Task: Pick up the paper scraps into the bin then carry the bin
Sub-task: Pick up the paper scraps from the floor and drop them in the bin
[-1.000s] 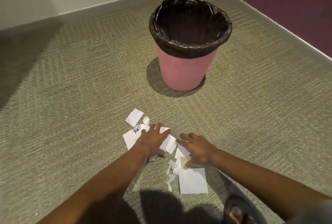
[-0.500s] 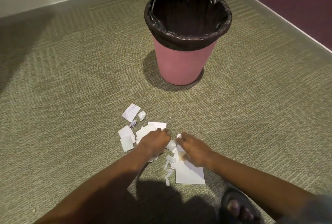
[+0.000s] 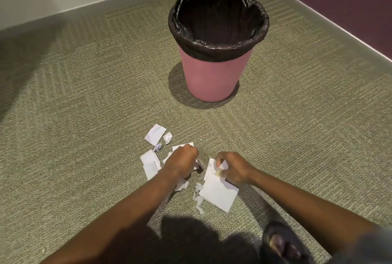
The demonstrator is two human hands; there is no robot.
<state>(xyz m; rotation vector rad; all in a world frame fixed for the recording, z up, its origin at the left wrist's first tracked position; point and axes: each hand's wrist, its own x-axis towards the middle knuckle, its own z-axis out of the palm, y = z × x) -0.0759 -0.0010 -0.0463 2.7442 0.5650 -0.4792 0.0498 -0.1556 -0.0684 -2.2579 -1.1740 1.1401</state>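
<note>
A pink bin point(image 3: 214, 77) lined with a black bag stands upright on the carpet, a forearm's length beyond my hands. White paper scraps point(image 3: 154, 134) lie scattered on the floor in front of it. My left hand point(image 3: 180, 163) is curled into a fist over scraps in the middle of the pile. My right hand point(image 3: 232, 168) pinches small scraps at the top edge of a large white sheet point(image 3: 218, 193). A crumpled ball point(image 3: 168, 137) and folded pieces point(image 3: 149, 162) lie loose to the left.
Green-grey carpet point(image 3: 84, 104) runs to a white wall at the back and a dark purple wall on the right. My sandalled foot point(image 3: 282, 244) is at the bottom right, close to the large sheet.
Both hands went from lying flat on the pile to closing on scraps. The hands drew apart slightly and the scraps under them bunched together.
</note>
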